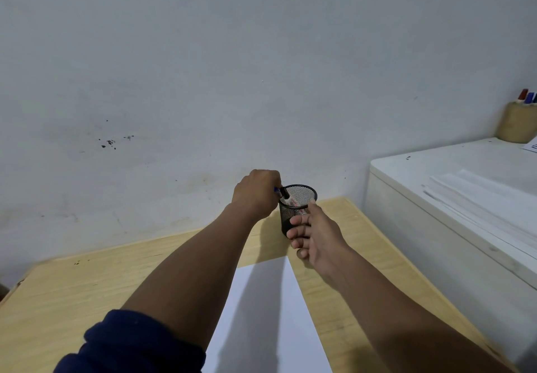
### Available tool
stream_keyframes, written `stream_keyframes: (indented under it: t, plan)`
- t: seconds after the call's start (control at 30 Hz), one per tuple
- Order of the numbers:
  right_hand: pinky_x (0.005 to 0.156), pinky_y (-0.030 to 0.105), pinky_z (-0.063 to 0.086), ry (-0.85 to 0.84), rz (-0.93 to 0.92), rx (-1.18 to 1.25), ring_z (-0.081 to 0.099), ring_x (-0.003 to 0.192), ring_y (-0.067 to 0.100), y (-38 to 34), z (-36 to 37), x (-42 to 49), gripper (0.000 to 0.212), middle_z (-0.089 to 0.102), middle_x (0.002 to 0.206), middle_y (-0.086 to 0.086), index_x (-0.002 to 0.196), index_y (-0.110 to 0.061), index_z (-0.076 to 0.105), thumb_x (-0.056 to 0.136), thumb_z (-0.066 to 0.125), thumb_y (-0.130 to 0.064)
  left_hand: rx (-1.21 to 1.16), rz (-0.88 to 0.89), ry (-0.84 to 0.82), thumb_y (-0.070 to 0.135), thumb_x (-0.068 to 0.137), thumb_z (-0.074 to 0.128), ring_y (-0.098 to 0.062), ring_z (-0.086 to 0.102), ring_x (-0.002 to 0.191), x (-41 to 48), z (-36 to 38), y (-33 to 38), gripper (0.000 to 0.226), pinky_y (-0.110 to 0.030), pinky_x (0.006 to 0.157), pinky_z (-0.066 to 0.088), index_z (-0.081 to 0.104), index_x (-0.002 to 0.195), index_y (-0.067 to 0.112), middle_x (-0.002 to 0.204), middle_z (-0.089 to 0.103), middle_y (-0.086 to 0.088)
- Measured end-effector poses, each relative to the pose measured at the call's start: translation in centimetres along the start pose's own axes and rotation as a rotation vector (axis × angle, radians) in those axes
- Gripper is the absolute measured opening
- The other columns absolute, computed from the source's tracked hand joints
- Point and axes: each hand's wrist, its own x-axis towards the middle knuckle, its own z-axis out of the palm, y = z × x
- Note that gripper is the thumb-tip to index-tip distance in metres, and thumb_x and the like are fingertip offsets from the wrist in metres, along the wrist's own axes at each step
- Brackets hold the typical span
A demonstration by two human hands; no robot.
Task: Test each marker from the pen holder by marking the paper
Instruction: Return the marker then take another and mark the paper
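A black mesh pen holder (pixel 302 195) stands near the far edge of the wooden desk (pixel 72 294). My left hand (pixel 257 194) is at its left rim, closed around the top ends of the markers (pixel 286 196), which lean inside the holder. My right hand (pixel 315 231) wraps the holder's front and right side. A white sheet of paper (pixel 267 320) lies on the desk between my forearms, reaching the bottom edge of the view.
A white cabinet (pixel 453 198) with stacked paper (pixel 479 198) on top stands at the right, higher than the desk. At its far end is a tan cup (pixel 515 124) with several markers. A grey wall runs behind the desk.
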Motion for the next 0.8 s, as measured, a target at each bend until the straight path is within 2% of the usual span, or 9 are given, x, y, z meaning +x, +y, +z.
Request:
stream_keyframes:
  t: [0.07,0.13,0.23,0.3,0.37,0.43,0.57,0.67,0.8]
  plan:
    - [0.041,0.021,0.026,-0.003,0.001,0.008,0.047,0.039,0.018,0.0,0.0,0.1,0.055,0.062,0.060,0.010,0.085,-0.008,0.062,0.105,0.039,-0.053,-0.084,-0.023,-0.001,0.021,0.089,0.068,-0.031,0.065,0.094,0.1,0.0,0.1,0.010,-0.035,0.070,0.050,0.073,0.097,0.019,0.101,0.072,-0.007]
    - [0.042,0.022,0.027,-0.005,0.000,0.013,0.047,0.039,0.018,-0.1,0.1,0.1,0.054,0.062,0.061,0.010,0.085,-0.008,0.063,0.105,0.039,-0.051,-0.183,-0.041,0.020,0.019,0.086,0.071,-0.026,0.067,0.086,0.1,-0.3,0.0,0.004,-0.035,0.072,0.055,0.074,0.088,0.018,0.082,0.072,0.001]
    - [0.042,0.022,0.028,-0.022,-0.003,0.020,0.048,0.039,0.018,-0.3,0.6,-0.1,0.053,0.062,0.061,0.010,0.085,-0.008,0.063,0.104,0.041,-0.052,-0.305,-0.049,0.082,0.019,0.086,0.074,-0.008,0.062,0.064,-0.2,-2.0,-0.1,0.006,-0.027,0.069,0.052,0.075,0.081,0.016,0.062,0.064,0.014]
    - [0.043,0.022,0.028,-0.060,-0.004,0.039,0.049,0.041,0.018,-0.4,1.4,-0.5,0.055,0.063,0.059,0.009,0.086,-0.008,0.064,0.102,0.043,-0.056,-0.350,-0.067,0.134,0.023,0.090,0.073,-0.002,0.058,0.059,-0.6,-4.0,-0.2,0.011,-0.022,0.061,0.045,0.077,0.085,0.014,0.062,0.065,0.012]
    - [0.043,0.022,0.028,-0.118,-0.003,0.061,0.050,0.042,0.018,-0.5,2.7,-1.0,0.060,0.064,0.059,0.008,0.092,-0.007,0.066,0.099,0.045,-0.063,-0.364,-0.090,0.174,0.025,0.093,0.069,-0.013,0.066,0.064,-1.5,-6.4,-0.6,0.018,-0.022,0.060,0.048,0.079,0.091,0.011,0.068,0.071,0.001]
    - [0.042,0.021,0.029,-0.196,0.005,0.092,0.052,0.042,0.017,-0.5,4.5,-1.8,0.066,0.065,0.061,0.008,0.098,-0.007,0.066,0.094,0.047,-0.070,-0.398,-0.112,0.209,0.027,0.095,0.067,-0.028,0.072,0.073,-2.8,-8.6,-1.5,0.023,-0.035,0.068,0.059,0.081,0.090,0.009,0.073,0.075,-0.012]
    - [0.042,0.021,0.026,-0.332,0.038,0.240,0.048,0.044,0.015,0.3,9.3,-3.7,0.067,0.064,0.067,0.008,0.102,-0.009,0.065,0.085,0.058,-0.073,-0.605,-0.196,0.223,0.033,0.094,0.069,-0.018,0.071,0.062,-7.5,-11.9,-4.8,0.029,-0.040,0.074,0.062,0.080,0.086,0.007,0.065,0.072,-0.005]
    - [0.038,0.019,0.022,-0.334,0.048,0.366,0.040,0.038,0.011,1.5,13.3,-4.9,0.052,0.058,0.060,0.004,0.095,-0.011,0.063,0.086,0.068,-0.063,-0.759,-0.266,0.170,0.031,0.094,0.071,-0.018,0.070,0.061,-12.0,-13.0,-7.7,0.034,-0.036,0.067,0.061,0.078,0.089,-0.002,0.063,0.068,-0.004]
    - [0.033,0.019,0.025,-0.364,0.036,0.372,0.039,0.034,0.009,3.3,16.8,-6.6,0.034,0.053,0.055,0.003,0.082,-0.014,0.058,0.096,0.066,-0.044,-0.904,-0.344,0.167,0.020,0.090,0.077,-0.022,0.071,0.065,-17.2,-13.8,-10.7,0.026,-0.027,0.063,0.060,0.077,0.095,-0.006,0.068,0.067,-0.009]
